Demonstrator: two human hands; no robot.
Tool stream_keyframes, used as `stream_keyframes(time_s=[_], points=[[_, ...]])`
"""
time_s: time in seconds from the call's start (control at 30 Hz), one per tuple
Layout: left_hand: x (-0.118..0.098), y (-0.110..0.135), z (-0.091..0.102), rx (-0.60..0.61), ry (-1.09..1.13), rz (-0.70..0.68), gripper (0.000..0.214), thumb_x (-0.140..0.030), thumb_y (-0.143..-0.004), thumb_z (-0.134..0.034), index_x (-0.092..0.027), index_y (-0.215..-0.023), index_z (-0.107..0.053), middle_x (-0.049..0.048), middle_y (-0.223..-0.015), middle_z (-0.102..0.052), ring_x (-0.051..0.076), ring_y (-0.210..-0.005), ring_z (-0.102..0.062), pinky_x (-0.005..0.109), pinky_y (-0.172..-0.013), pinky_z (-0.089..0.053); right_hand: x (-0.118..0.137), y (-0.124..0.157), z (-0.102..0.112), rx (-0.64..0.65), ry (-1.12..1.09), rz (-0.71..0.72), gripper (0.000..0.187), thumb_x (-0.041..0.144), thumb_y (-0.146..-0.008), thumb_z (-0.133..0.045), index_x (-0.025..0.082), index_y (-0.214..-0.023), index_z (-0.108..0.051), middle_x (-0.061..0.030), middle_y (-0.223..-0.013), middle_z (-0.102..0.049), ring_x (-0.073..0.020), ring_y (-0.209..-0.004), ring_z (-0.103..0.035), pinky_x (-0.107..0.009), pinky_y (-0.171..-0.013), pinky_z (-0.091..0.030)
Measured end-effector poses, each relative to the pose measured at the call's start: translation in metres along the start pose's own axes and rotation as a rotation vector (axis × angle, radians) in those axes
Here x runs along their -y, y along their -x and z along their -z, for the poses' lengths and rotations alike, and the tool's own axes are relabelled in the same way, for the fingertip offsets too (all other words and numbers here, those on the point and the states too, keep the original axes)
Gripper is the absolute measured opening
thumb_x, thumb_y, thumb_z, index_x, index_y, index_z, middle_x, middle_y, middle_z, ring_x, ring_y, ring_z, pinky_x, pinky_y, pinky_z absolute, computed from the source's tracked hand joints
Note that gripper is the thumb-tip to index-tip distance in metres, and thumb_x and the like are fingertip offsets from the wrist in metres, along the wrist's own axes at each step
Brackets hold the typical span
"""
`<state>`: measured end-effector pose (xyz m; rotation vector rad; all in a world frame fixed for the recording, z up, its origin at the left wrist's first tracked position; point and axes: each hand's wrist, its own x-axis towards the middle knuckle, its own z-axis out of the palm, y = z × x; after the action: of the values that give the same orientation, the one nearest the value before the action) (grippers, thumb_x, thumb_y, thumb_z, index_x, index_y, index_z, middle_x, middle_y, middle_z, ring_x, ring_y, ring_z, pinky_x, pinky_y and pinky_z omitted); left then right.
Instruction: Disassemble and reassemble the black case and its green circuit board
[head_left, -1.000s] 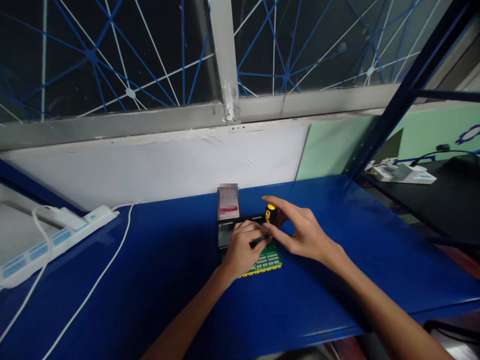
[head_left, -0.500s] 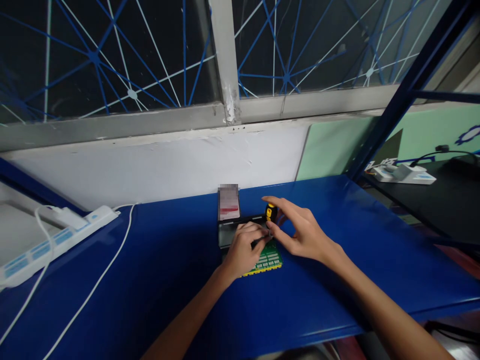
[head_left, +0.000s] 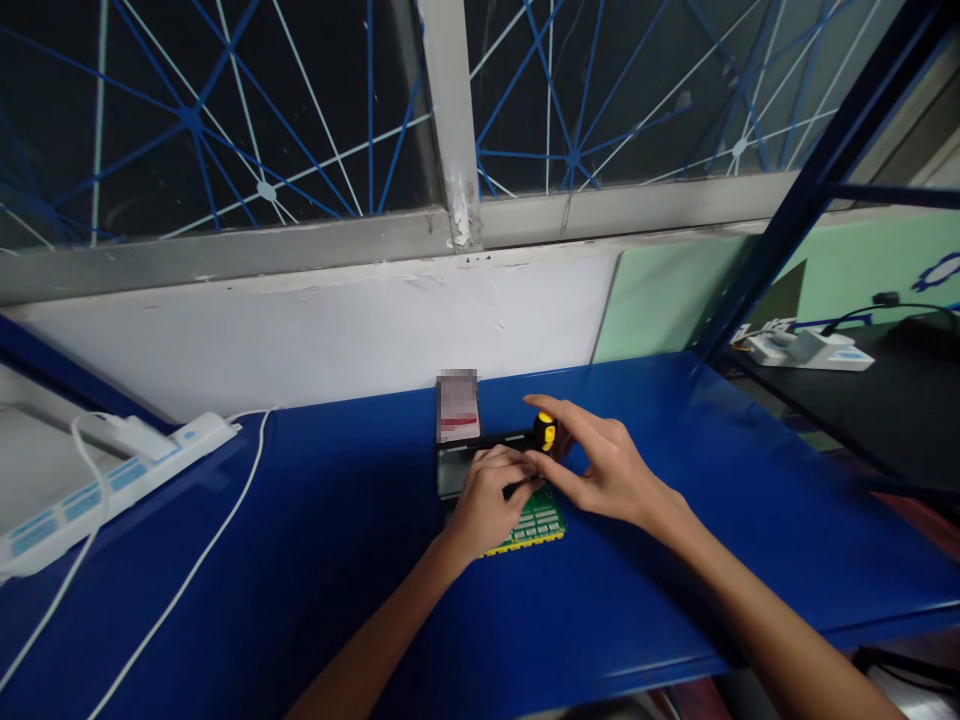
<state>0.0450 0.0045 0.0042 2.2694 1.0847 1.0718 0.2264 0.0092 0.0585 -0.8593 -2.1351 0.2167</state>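
Observation:
A stubby black-and-yellow screwdriver (head_left: 545, 431) stands roughly upright, its handle between the thumb and fingers of my right hand (head_left: 604, 462). Just below the handle, my left hand (head_left: 493, 492) has its fingers closed by the screwdriver's lower end; what they pinch is hidden. Under and in front of the left hand lies a green circuit board (head_left: 541, 522) with pale rectangular parts and a yellow front edge. Behind the left hand is a dark open case (head_left: 452, 472), largely covered by that hand. A phone-like slab (head_left: 457, 410) with a blurred screen sits behind the case.
The blue table (head_left: 337, 560) meets a white wall at the back. On the left lies a white power strip (head_left: 120, 490) with a white cable (head_left: 191, 560) running forward. Another strip (head_left: 814, 350) rests on a black surface at right. A blue metal post (head_left: 795, 190) rises at back right.
The screwdriver's handle has turned between my right fingers and shifted slightly right. My right thumb has moved a little toward the left fingertips. The left hand stays nearly in place.

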Motion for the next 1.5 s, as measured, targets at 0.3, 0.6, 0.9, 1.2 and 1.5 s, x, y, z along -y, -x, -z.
stream_keyframes(time_s=[0.3, 0.6, 0.9, 1.2, 1.5], points=[[-0.001, 0.000, 0.001, 0.063, -0.006, 0.002, 0.016, -0.013, -0.087, -0.058, -0.022, -0.092, -0.071, 0.0048, -0.091, -0.071, 0.021, -0.091, -0.063, 0.036, -0.082, -0.045, 0.000, 0.001, 0.000, 0.023, -0.007, 0.005, 0.049, 0.027, -0.090, -0.047, 0.018, -0.137, -0.040, -0.0071, -0.098, -0.063, -0.0164, -0.071, -0.060, -0.033, -0.063, -0.053], [0.000, 0.000, 0.001, 0.018, -0.020, -0.004, 0.011, -0.019, -0.085, -0.065, -0.022, -0.091, -0.072, 0.0047, -0.091, -0.071, 0.021, -0.089, -0.062, 0.035, -0.082, -0.046, -0.002, 0.001, 0.000, -0.038, 0.008, 0.017, 0.049, 0.026, -0.089, -0.051, 0.020, -0.136, -0.041, -0.0046, -0.090, -0.064, -0.0152, -0.066, -0.061, -0.031, -0.063, -0.052], [0.003, 0.002, -0.001, 0.043, -0.023, -0.013, 0.014, -0.014, -0.087, -0.060, -0.022, -0.090, -0.071, 0.0034, -0.092, -0.071, 0.020, -0.090, -0.062, 0.036, -0.082, -0.044, 0.001, 0.000, 0.002, -0.015, 0.019, 0.004, 0.046, 0.029, -0.090, -0.051, 0.017, -0.134, -0.043, -0.0064, -0.093, -0.062, -0.0154, -0.069, -0.059, -0.031, -0.062, -0.050], [0.004, 0.001, 0.000, 0.068, -0.044, -0.027, 0.012, -0.016, -0.087, -0.062, -0.022, -0.093, -0.070, 0.0044, -0.094, -0.070, 0.021, -0.093, -0.062, 0.036, -0.084, -0.043, -0.001, 0.002, 0.001, -0.008, -0.028, -0.005, 0.047, 0.023, -0.089, -0.050, 0.018, -0.135, -0.042, -0.0068, -0.102, -0.063, -0.0148, -0.071, -0.060, -0.031, -0.064, -0.051], [0.006, 0.001, 0.000, 0.009, -0.056, -0.088, 0.012, -0.012, -0.086, -0.063, -0.020, -0.088, -0.071, 0.0031, -0.088, -0.070, 0.020, -0.089, -0.062, 0.035, -0.081, -0.043, 0.000, 0.001, 0.000, -0.021, -0.003, 0.011, 0.047, 0.031, -0.089, -0.058, 0.017, -0.133, -0.046, -0.0046, -0.091, -0.063, -0.0144, -0.069, -0.058, -0.030, -0.065, -0.050]])
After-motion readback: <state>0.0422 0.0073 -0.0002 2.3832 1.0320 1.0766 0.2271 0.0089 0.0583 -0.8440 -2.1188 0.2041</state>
